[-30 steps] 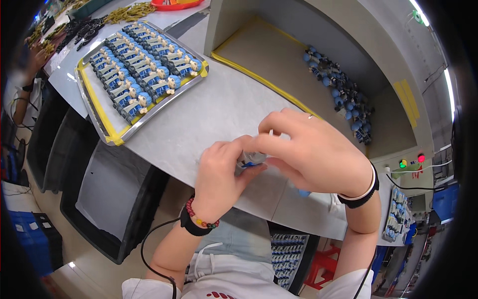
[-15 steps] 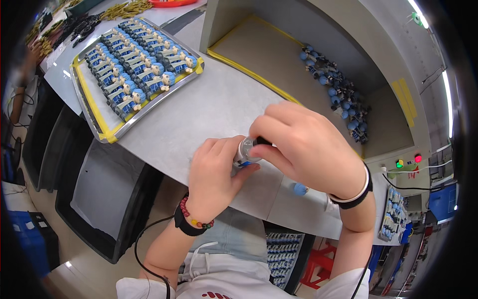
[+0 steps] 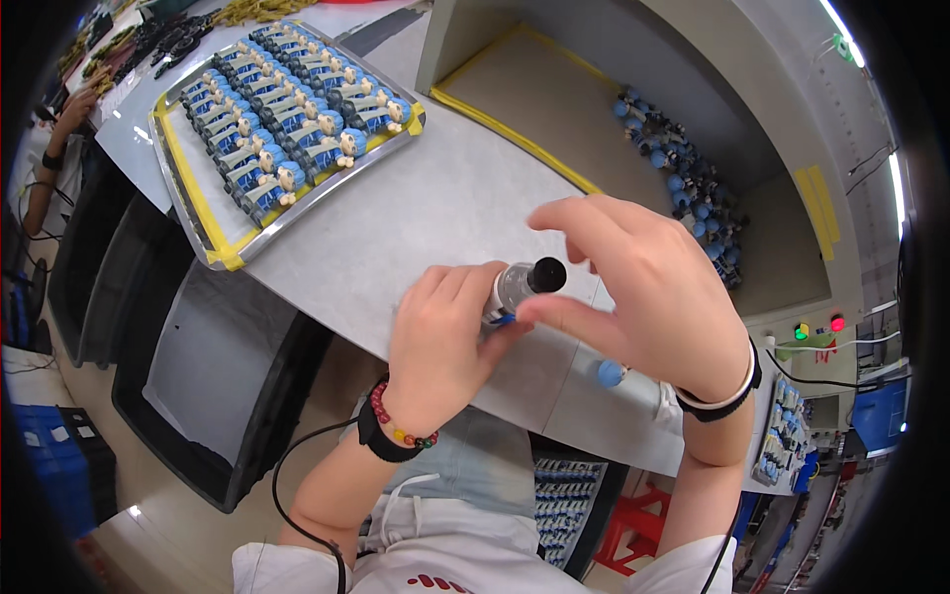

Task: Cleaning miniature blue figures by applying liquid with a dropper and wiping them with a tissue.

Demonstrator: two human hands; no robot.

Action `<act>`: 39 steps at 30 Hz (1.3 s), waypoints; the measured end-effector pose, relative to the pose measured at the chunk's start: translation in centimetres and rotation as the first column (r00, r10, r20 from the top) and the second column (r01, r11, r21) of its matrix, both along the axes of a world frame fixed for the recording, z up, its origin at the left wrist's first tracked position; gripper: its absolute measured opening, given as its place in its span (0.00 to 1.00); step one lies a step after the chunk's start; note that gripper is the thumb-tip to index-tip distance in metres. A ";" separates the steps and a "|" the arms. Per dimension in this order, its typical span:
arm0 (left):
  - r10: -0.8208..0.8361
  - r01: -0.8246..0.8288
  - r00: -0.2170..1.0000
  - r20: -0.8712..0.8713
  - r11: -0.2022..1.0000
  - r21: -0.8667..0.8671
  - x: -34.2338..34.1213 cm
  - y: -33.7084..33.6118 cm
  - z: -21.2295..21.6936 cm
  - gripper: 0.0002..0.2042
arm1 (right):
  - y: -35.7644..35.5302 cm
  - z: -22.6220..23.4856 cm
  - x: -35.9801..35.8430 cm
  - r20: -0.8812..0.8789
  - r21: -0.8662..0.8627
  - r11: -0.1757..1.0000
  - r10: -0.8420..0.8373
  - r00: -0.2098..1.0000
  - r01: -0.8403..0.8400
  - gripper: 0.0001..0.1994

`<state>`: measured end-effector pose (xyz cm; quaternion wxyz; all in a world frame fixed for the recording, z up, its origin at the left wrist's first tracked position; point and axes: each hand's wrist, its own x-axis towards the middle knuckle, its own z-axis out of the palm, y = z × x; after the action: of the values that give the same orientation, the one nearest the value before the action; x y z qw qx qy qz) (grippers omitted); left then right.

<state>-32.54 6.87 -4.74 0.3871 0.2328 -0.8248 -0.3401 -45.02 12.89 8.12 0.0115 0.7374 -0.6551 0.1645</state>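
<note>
A small clear bottle (image 3: 511,288) with a black cap (image 3: 547,275) stands tilted over the grey table, with my left hand (image 3: 437,332) wrapped around its body. My right hand (image 3: 648,287) is beside the cap, its thumb and fingers spread apart. The right thumb's tip comes close to the bottle's side; whether it touches cannot be told. On the table under my right hand lies a blue-haired figurine (image 3: 612,373), partly hidden.
A metal tray (image 3: 327,183) with yellow-taped edges holds rows of blue-haired figurines at the upper left. More figurines (image 3: 683,183) are heaped inside the grey booth (image 3: 554,99). Black bins (image 3: 247,465) stand below the table's left edge. Another person's arm (image 3: 64,129) shows at far left.
My right hand has let go of the black cap and its fingers have spread, leaving the cap visible on the bottle. My left hand still grips the bottle. The whole view has shifted slightly.
</note>
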 end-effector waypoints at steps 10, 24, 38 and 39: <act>-0.011 0.011 1.000 -0.012 1.000 0.002 0.1 0.0 0.1 0.19 | 0.6 0.8 -0.4 0.080 0.008 1.000 0.006 0.997 -0.006 0.11; 0.039 -0.003 0.879 -0.475 0.997 0.077 3.3 2.6 -1.3 0.19 | 0.9 -0.6 -0.2 0.137 -0.052 0.999 0.006 0.991 0.001 0.10; 0.407 0.459 -0.148 -0.901 -0.779 -0.427 4.2 10.4 -1.8 0.39 | 4.0 1.4 -1.1 0.127 -0.320 0.943 -0.049 0.991 0.087 0.14; 0.415 0.455 -0.138 -0.899 -0.780 -0.430 4.0 10.4 -1.6 0.39 | 5.1 1.4 -1.3 0.115 -0.368 0.926 -0.042 0.993 0.082 0.15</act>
<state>-28.52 17.27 -6.36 -0.1043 -0.4143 0.1819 -0.8857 -46.31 17.94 9.54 0.1220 0.6910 -0.6347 0.3236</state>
